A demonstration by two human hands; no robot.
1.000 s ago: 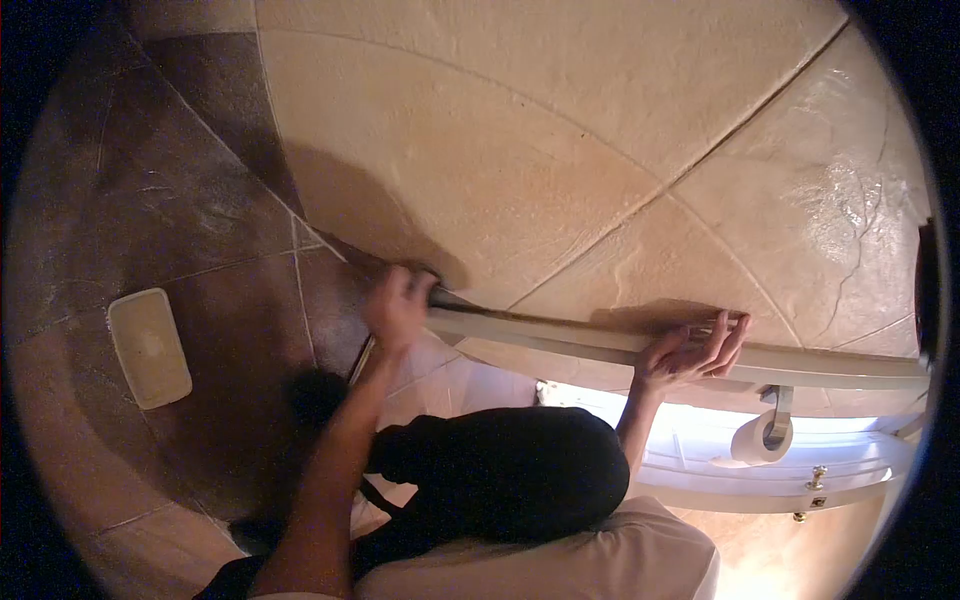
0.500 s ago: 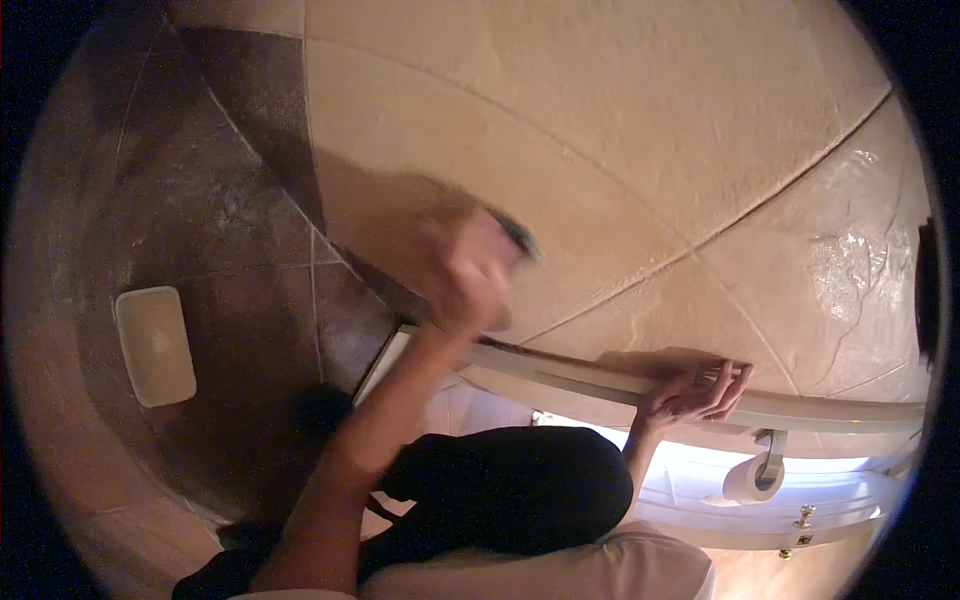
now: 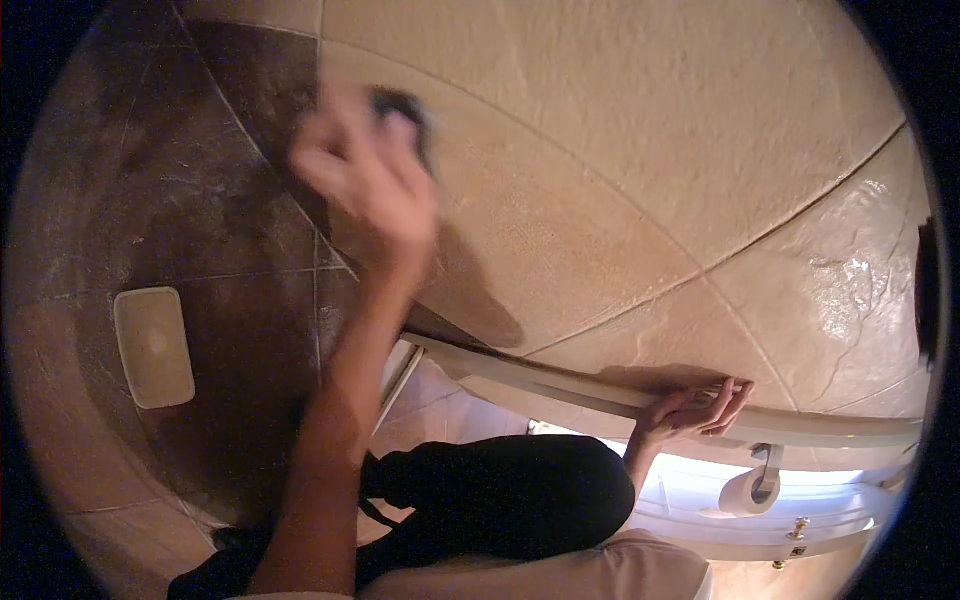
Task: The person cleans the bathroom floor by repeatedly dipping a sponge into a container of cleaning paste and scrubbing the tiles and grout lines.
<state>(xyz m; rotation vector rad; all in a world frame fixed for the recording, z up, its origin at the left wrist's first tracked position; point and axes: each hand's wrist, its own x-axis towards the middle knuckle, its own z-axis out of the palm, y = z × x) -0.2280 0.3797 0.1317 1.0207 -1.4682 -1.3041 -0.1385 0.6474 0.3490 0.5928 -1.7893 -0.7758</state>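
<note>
My left hand, smeared by motion, is closed on a small dark pad with a blurred outline. It is over the beige tiled surface, close to the border with the dark tiles. A curved pale ledge runs along the near side of the tiles. On it lies my right hand, fingers stretched out and loosely together, nothing visible in them. A pale rectangular tub sits on the dark tiles at the left, well away from both hands.
Below the ledge, a toilet paper roll hangs on its holder. A brass knob shows beneath it. My black-clothed leg is in the lower middle. Wet, shiny tile lies at the right, beside a dark fixture.
My left hand has swept up and to the left across the tiles with the dark pad in it. My right hand has stayed on the ledge.
</note>
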